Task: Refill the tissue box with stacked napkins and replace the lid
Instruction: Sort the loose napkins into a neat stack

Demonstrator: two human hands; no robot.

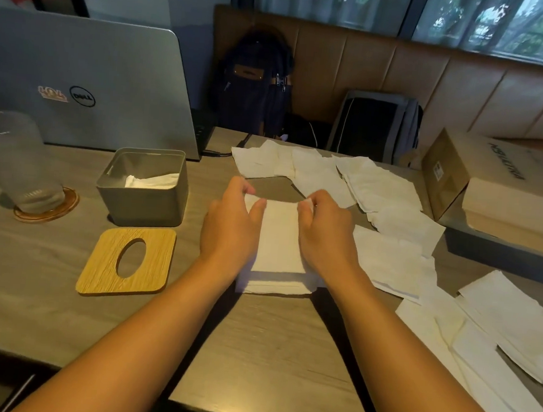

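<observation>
A stack of napkins (279, 239) is held on the middle of the bench (269, 342), clasped by both hands: the left hand (233, 225) is curled round its left edge, the right hand (326, 236) round its right edge, the far corners pinched. The open grey tissue box (143, 205), with some white tissue seen inside, is set at ten o'clock from the stack; the wooden lid (103, 264) is laid flat at nine o'clock, just beside the box. Loose napkins (391, 195) are strewn from twelve to four o'clock
</observation>
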